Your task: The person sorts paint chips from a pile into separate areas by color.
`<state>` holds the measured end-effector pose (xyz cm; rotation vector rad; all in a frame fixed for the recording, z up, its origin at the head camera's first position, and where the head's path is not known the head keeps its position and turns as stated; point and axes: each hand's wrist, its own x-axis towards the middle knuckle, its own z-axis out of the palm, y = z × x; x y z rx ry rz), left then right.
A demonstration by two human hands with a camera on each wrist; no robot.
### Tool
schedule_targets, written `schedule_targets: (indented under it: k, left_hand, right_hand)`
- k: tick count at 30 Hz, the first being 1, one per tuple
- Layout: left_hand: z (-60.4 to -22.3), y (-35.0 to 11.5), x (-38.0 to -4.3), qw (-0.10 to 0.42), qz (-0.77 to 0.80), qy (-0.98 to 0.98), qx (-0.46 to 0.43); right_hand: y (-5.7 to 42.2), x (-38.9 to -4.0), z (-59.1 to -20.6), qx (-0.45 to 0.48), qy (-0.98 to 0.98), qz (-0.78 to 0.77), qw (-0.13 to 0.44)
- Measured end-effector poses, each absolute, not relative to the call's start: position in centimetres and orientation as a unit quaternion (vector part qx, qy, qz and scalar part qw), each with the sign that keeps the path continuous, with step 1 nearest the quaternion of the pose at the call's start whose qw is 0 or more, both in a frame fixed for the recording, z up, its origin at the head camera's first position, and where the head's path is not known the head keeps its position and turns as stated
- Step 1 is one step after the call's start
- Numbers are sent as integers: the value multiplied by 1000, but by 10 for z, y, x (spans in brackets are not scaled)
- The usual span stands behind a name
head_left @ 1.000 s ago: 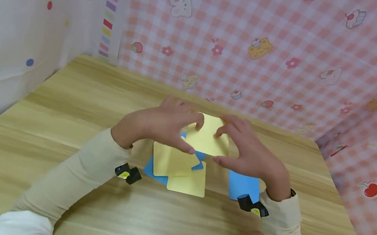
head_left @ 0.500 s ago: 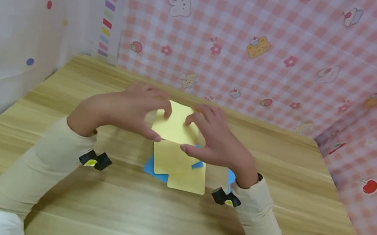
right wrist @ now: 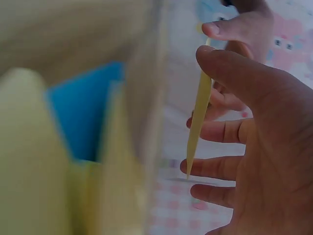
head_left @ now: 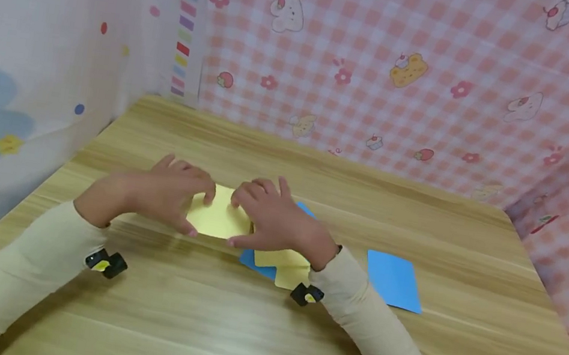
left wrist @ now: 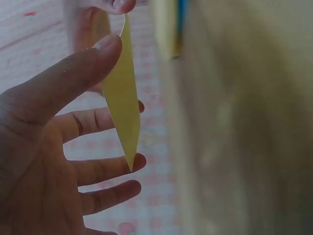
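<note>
A yellow card [head_left: 219, 214] is held between both hands, left of the pile. My left hand [head_left: 164, 194] pinches its left side, thumb on the near edge and fingers along the far edge. On the opposite side my right hand [head_left: 275, 220] grips it the same way. The left wrist view shows the card [left wrist: 123, 98] nearly edge-on, raised off the wooden table, with the thumb [left wrist: 73, 78] against it. In the right wrist view the thin card [right wrist: 199, 107] lies between thumb and fingertips. My right hand and forearm partly hide the pile of yellow cards [head_left: 278, 258] and blue cards [head_left: 257, 263].
A single blue card [head_left: 394, 281] lies on the wooden table [head_left: 220, 326] right of the right forearm. Pink checked cloth [head_left: 368, 50] hangs behind the table, and a white patterned cloth [head_left: 62, 49] borders its left side. Each wrist wears a small black camera [head_left: 106, 263].
Both hands have carried the yellow card leftward and toward me, away from above the pile. The pile's cards and the blue card at right stay on the table. The head view has shifted slightly.
</note>
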<state>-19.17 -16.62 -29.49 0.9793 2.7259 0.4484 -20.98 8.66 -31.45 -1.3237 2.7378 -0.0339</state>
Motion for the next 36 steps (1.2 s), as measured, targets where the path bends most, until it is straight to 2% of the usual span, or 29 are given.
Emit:
schedule_targets:
  k: [5,11,14,20,24,26,32,36]
  left_hand:
    - [-324,-165,-189,147,125,926,325]
    - [-327,-162,-186,138,110,931,320]
    - [-312,-163,-182,113,123,936,310]
    - [-271,-152,-170,21,152,930,334]
    - [-258,-128,-170,-6,145,921,361]
    - [-257,-112,-174,-5,143,921,363]
    - [-256,-62,-184,52,151,913,375]
    - [-249,-48,-185,64,155,914,371]
  right_hand:
    - [75,-209,-339,-441,891,20,106]
    - [76,-209,-332,-435,891,29,124]
    - [86,-209,-312,-442,891,0,104]
    - [131,-202,-261,-453,888,-78,-5]
    - [157,-198,-252,-446,889,-96,-36]
    - [169,-198,-253,-440,891,-102,-36]
    - [213,-188,-255,-397,909,-124,-26]
    - [229,-184,-254,-385,913,-127,-40]
